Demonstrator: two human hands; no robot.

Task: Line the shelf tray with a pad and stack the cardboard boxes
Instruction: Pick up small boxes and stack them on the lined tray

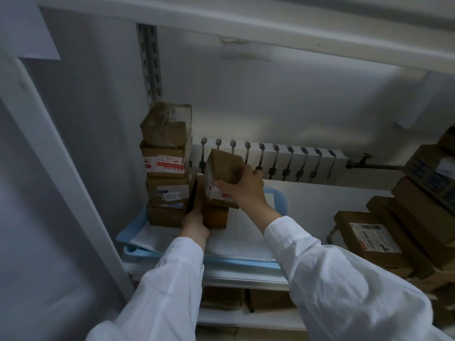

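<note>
A white pad with blue edges [246, 239] lies on the shelf tray [236, 275]. At its left rear stands a column of several brown cardboard boxes [166, 166]. Beside that column sits a shorter pile of boxes [216, 215]. My left hand [194, 225] grips the lower front of this shorter pile. My right hand [242, 187] holds a small brown box [225, 166] tilted just above the pile, its labelled side facing left and down. Both arms wear white sleeves.
More cardboard boxes [394, 232] are piled at the right, one with a printed label. A white radiator [270, 159] runs behind the shelf. A white upright post [66, 180] stands left, a shelf board overhead, and boxes [224, 297] sit on the lower shelf.
</note>
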